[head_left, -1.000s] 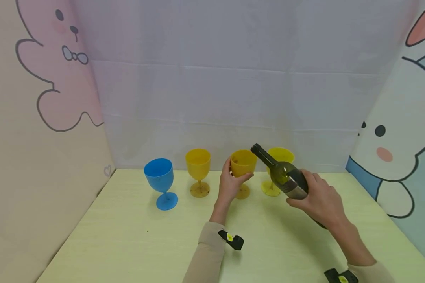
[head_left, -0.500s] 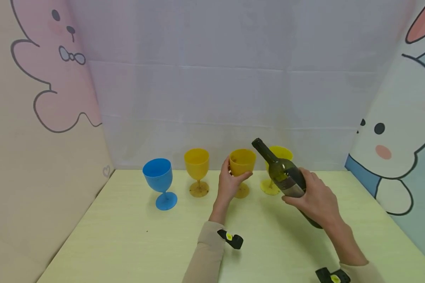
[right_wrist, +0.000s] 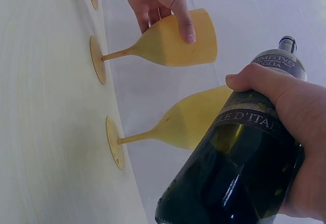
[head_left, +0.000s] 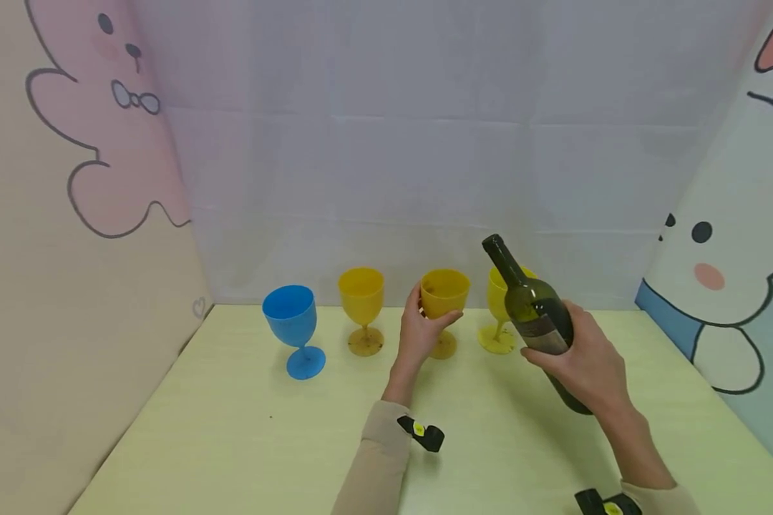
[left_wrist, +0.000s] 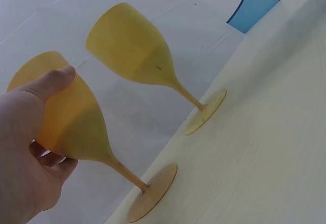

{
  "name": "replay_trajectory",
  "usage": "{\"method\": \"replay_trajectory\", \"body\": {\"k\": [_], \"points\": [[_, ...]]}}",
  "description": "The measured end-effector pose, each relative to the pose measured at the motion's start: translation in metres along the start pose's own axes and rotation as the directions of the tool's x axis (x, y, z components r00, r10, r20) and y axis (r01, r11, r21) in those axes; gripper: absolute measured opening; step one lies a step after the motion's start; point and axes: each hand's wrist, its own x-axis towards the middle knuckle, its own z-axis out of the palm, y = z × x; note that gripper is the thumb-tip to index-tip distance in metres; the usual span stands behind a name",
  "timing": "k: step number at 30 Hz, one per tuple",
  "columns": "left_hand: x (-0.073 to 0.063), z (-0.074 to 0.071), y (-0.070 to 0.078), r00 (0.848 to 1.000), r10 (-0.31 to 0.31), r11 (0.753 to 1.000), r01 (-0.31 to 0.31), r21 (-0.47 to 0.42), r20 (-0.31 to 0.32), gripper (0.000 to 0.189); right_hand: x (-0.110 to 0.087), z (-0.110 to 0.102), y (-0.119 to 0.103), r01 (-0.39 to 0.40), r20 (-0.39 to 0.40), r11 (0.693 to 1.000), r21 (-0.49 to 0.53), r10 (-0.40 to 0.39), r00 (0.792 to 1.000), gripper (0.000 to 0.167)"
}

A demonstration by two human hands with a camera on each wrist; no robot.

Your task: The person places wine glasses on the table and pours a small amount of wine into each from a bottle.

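My left hand [head_left: 419, 335] holds a yellow goblet [head_left: 446, 295] by its bowl, thumb on the near side. In the left wrist view the goblet's foot [left_wrist: 154, 192] stands on the table. My right hand [head_left: 587, 361] grips a dark green wine bottle [head_left: 537, 304] round its labelled body. The bottle is tilted, neck up and leaning left, and its mouth is apart from the held goblet. Behind it a lighter yellow goblet [head_left: 497, 336] is partly hidden. In the right wrist view the bottle's label [right_wrist: 249, 117] faces the camera.
Left of the held goblet stands an amber-yellow goblet [head_left: 362, 295], with a blue goblet [head_left: 291, 316] farther left. All stand toward the back of the pale table [head_left: 245, 443]. A white sheet [head_left: 373, 164] hangs behind, and printed walls flank both sides.
The bottle has tipped more upright, its neck rising and moving right, away from the held goblet. My left hand keeps its hold on the goblet. The head view has shifted slightly.
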Motion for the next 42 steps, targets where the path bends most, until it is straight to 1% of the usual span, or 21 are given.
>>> {"method": "replay_trajectory", "body": {"k": [9,15,22,29,35,39,42], "points": [[0.0,-0.001,0.002,1.0,-0.018,1.0,0.018,0.001,0.013,0.09,0.001,0.003,0.003,-0.016,0.008,0.999,0.044,0.015,1.0,0.09],[0.0,-0.003,0.002,1.0,-0.008,1.0,0.008,-0.007,0.014,0.09,0.002,0.006,0.004,-0.026,0.015,0.998,0.059,0.026,1.0,0.09],[-0.001,-0.003,-0.003,0.999,-0.038,0.999,0.038,-0.01,0.018,0.093,0.0,0.009,0.005,-0.034,0.014,0.997,0.071,0.033,0.999,0.09],[0.001,-0.001,-0.003,1.0,-0.021,1.0,0.021,-0.012,0.012,0.092,0.0,0.007,0.004,-0.033,0.012,0.995,0.097,0.032,0.999,0.091],[0.0,0.0,0.001,0.999,-0.024,1.0,0.024,-0.007,0.03,0.092,0.0,0.005,0.002,-0.048,0.006,0.992,0.116,0.047,0.999,0.091],[0.0,-0.003,0.005,0.999,-0.023,1.0,0.023,0.009,0.038,0.095,0.001,0.006,0.001,-0.047,0.015,0.993,0.106,0.046,0.999,0.092],[0.001,-0.006,0.01,0.999,-0.01,1.0,0.01,0.02,0.037,0.099,0.001,0.007,0.0,-0.043,0.016,0.994,0.102,0.041,0.999,0.091]]}}
